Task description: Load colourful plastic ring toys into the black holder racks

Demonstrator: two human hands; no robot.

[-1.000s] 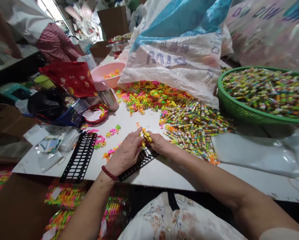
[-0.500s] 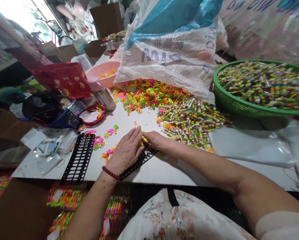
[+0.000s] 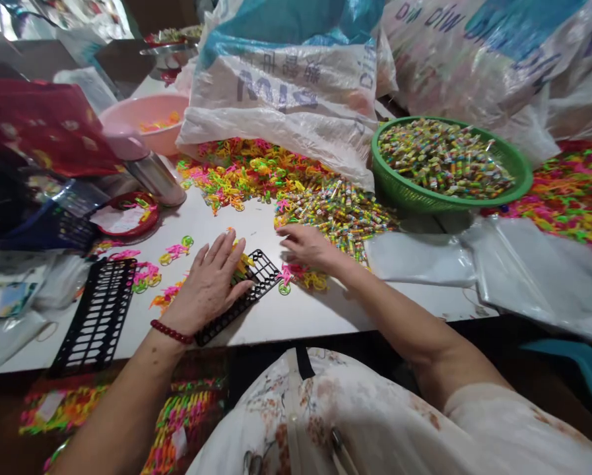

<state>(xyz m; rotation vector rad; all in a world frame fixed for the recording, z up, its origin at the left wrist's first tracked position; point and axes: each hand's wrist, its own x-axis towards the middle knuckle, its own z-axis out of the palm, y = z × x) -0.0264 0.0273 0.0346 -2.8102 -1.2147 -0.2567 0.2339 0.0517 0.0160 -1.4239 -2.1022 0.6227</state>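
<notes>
My left hand lies over a black plastic rack with its fingers stretched out flat. Yellow pieces show beside its fingertips; what lies under the palm is hidden. To the right, my right hand hovers at the near-left edge of a pile of small wrapped tubes, fingers loosely bent and apart, with nothing visible in them. Below it lie pink, yellow and green plastic toy pieces. A second black rack rests at the table's left side.
Behind the work area, a heap of bright plastic pieces spills from a white and blue sack. A green basket holds more wrapped tubes. Clear plastic bags lie at right. A steel flask and a pink basin stand left.
My right hand has left the rack and my left hand, moving right toward the wrapped tubes. My left hand stays on the rack. The view has turned to the right.
</notes>
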